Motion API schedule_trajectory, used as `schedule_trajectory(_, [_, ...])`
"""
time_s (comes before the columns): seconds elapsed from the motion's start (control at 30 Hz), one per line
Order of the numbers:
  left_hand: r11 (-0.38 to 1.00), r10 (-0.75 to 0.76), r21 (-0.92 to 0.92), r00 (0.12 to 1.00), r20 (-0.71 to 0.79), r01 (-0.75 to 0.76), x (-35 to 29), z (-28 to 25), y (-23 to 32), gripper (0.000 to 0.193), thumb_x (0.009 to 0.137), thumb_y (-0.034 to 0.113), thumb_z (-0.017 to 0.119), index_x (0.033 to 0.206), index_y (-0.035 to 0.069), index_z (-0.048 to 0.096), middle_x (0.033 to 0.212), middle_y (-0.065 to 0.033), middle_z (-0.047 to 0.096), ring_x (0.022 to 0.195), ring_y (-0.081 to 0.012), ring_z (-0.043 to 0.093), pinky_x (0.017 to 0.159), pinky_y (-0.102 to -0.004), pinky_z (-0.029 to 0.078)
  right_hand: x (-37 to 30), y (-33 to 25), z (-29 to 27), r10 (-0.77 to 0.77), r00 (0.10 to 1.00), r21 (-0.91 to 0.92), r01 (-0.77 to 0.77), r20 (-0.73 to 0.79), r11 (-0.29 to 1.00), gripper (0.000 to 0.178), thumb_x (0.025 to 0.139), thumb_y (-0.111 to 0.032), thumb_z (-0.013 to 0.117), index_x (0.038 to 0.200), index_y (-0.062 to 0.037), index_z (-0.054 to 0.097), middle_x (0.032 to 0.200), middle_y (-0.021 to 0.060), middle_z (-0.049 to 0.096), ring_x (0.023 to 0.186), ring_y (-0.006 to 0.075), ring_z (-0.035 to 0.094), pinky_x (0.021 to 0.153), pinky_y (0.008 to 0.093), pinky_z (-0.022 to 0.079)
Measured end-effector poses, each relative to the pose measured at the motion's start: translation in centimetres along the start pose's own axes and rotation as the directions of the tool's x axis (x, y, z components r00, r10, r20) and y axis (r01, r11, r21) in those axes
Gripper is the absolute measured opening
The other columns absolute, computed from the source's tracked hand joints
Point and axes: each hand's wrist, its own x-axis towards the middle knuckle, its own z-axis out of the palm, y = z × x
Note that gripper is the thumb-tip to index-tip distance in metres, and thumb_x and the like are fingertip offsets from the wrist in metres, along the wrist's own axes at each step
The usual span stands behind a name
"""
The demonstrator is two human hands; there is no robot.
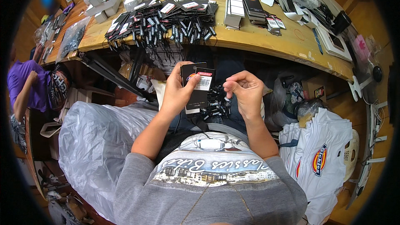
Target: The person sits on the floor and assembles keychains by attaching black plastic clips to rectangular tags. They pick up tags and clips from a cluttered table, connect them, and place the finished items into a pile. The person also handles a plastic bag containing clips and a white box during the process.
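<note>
My left hand is closed around a small stack of black cardboard hang tags, its thumb pressed on the front one. A white barcode sticker with a red top strip is on that front tag. To the right, my right hand is raised with thumb and forefinger pinched together. A small pale-tipped string fastener shows just below those fingertips and seems held by them. In my lap, under both hands, lies a pile of black tag strings with small pale plastic ends.
Across the wooden table lies a large heap of strung black tags. Tag stacks stand right of it. A big plastic bag is at my left, folded white shirts at my right. A person in purple sits far left.
</note>
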Motion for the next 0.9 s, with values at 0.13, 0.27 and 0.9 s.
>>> schedule_trajectory(0.13, [0.997,0.058,0.05,0.998,-0.025,-0.057,-0.3,0.2,0.1,0.02,0.076,0.005,0.056,0.095,-0.002,0.049,0.082,-0.0043,0.057,0.071,-0.0052,0.051,0.062,-0.0188,0.042,-0.1,0.5,0.7,0.02,1.0,-0.004,-0.02,0.005,1.0,0.009,0.07,0.001,0.06,0.077,0.0054,0.057,0.072,0.0125,0.06,0.061,0.0157,0.059,0.056,0.0224,0.048])
schedule_trajectory(0.27, [0.988,0.101,0.122,0.994,-0.044,-0.095,-0.6,0.4,0.8,0.017,0.074,0.004,0.058,0.09,-0.003,0.053,0.077,-0.0037,0.059,0.067,-0.0047,0.051,0.06,-0.0183,0.042,0.0,0.5,0.8,0.024,0.999,-0.037,-0.023,0.04,0.999,0.009,0.072,0.003,0.057,0.081,0.0056,0.057,0.078,0.0141,0.06,0.067,0.018,0.06,0.064,0.0252,0.049])
schedule_trajectory(0.9, [0.669,0.549,0.483,0.814,0.191,-0.565,-1.2,0.8,2.2,0.02,0.066,-0.007,0.061,0.084,-0.003,0.054,0.073,-0.0086,0.057,0.064,-0.0144,0.055,0.056,-0.0228,0.043,-0.4,1.1,1.7,-0.203,0.979,-0.47,0.186,0.015,0.863,0.006,0.068,0.002,0.06,0.069,0.0002,0.054,0.062,0.0021,0.055,0.053,0.0045,0.048,0.047,0.0175,0.038])
